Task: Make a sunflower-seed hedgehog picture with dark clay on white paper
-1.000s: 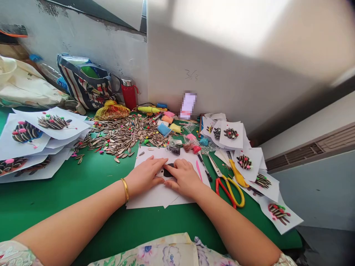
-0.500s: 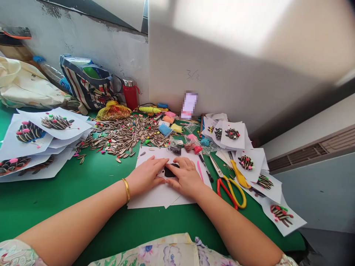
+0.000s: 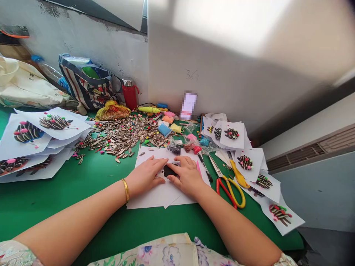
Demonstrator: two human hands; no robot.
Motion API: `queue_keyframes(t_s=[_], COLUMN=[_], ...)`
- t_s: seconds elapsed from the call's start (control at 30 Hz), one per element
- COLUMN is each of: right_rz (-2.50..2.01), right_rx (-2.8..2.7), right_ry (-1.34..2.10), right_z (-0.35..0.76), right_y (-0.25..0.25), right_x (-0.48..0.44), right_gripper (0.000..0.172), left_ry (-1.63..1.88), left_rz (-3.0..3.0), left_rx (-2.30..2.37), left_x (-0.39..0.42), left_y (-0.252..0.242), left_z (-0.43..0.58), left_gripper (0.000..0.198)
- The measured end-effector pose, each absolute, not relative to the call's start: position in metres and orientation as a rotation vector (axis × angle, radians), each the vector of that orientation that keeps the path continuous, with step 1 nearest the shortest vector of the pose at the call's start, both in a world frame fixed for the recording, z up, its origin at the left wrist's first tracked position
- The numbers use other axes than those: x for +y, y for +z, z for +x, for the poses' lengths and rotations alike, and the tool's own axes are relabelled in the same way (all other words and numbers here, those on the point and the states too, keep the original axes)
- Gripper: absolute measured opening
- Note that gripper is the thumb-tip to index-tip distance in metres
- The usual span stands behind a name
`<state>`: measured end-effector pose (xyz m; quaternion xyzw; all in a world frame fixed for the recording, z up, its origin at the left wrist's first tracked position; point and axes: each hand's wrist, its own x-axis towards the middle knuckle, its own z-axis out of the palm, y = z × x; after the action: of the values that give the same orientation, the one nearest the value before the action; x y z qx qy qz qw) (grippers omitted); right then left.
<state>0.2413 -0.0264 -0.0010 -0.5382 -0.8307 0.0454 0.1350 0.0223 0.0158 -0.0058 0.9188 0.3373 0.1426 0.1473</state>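
A flat black patch of what looks like modelling clay (image 3: 169,171) lies on a stack of white paper (image 3: 148,197). My left hand (image 3: 145,173) rests on the sheet at the patch's left side, its fingers stretched out and holding nothing. From the right, my right hand (image 3: 188,178) reaches over the patch with its fingers apart. Its fingertips touch or cover part of the black surface. Just right of the paper lie a black pen (image 3: 205,167) and scissors (image 3: 229,184) with red and yellow handles.
Sunflower seeds (image 3: 124,133) are heaped at the back left, near bagged coloured clay (image 3: 191,145). Paper cards with seed-covered figures are piled left (image 3: 69,125) and right (image 3: 251,155). A yellow utility knife (image 3: 239,173) lies by the scissors. Behind stand a red flask (image 3: 129,94) and a phone (image 3: 189,106).
The right fingers have shifted slightly over the black patch, and a little more of its surface shows. The left hand stays almost where it was.
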Motion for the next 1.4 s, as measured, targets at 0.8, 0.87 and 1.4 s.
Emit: queue_keyframes(t_s=[0.8, 0.87, 1.4], right_rz=[-1.612, -1.622, -1.575], right_rx=[-2.377, -2.368, -2.447], right_ry=[0.151, 0.136, 0.181], right_z=[0.251, 0.254, 0.263], right_y=[0.001, 0.001, 0.002], right_x=[-0.027, -0.027, -0.031], right_gripper=[0.043, 0.041, 0.043], left_ry=[0.378, 0.368, 0.317], left_rz=[2.624, 2.618, 2.626], left_rx=[0.964, 0.965, 0.923], left_x=[0.016, 0.016, 0.017], left_y=[-0.006, -0.005, -0.005], left_z=[0.022, 0.022, 0.020], left_gripper=[0.065, 0.066, 0.048])
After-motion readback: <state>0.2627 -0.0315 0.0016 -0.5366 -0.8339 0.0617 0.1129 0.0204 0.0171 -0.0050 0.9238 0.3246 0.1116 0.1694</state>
